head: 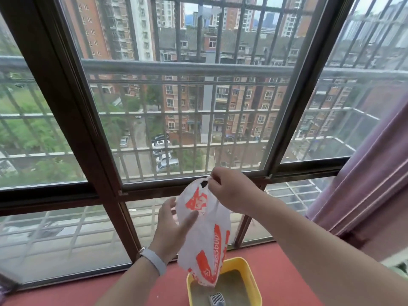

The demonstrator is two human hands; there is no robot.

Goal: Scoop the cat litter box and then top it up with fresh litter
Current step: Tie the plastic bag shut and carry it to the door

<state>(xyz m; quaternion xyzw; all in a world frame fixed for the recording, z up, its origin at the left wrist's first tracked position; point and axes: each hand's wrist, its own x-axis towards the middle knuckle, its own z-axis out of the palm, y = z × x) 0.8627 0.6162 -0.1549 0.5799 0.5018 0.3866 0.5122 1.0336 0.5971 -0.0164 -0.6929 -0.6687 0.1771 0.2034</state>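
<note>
Window behind, both hands (229,191) hold bag (205,235) (white-orange) over litter box (254,281).

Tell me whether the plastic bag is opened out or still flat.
Mostly flat. The plastic bag hangs limp from the right hand, pinched at its handle, while the left hand grips its side. Whether its mouth is parted, cannot tell.

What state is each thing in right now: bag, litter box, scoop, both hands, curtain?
Plastic bag: held up, hanging over the box, handle hole visible.
Litter box: open, holding litter, on the red floor.
Scoop: lying in the litter, untouched.
Right hand: pinching the bag's top handle.
Left hand: fingers on the bag's side.
Curtain: drawn aside at right.
</note>
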